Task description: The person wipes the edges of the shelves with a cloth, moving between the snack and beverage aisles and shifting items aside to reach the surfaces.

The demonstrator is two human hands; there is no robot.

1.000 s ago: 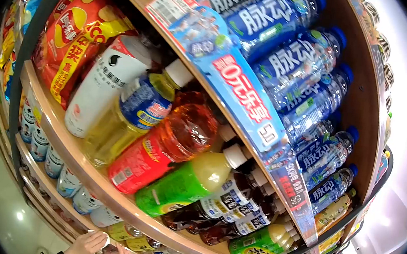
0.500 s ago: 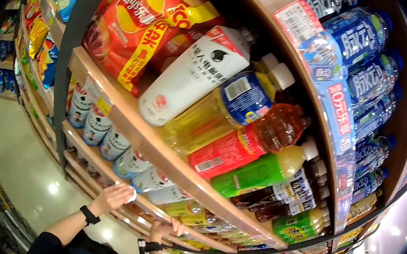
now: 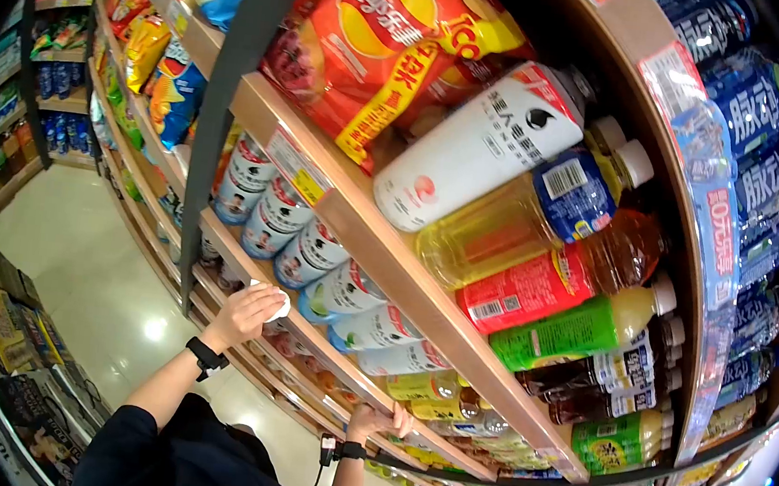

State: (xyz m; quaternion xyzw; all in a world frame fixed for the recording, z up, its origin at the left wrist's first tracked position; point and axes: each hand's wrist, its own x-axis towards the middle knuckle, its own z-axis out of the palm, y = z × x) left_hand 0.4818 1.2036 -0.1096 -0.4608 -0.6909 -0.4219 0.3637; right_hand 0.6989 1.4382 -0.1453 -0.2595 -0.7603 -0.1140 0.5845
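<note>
My left hand, with a dark band on its wrist, presses a small white wad, a cloth or a tissue, to the front edge of a lower shelf. The fingers lie together over the wad and hide most of it. Further right along the same shelf, my right hand has its fingers curled over the edge. Just behind that edge stands a row of white and blue bottles.
Above are a red chip bag, a large white bottle and several drink bottles. Blue bottles fill the top shelf at right. The shiny floor and stacked printed boxes lie at left.
The view has shifted, so shelves and hands appear further right, and more of my body shows. My left hand with the white wad has slid slightly left along the shelf edge.
</note>
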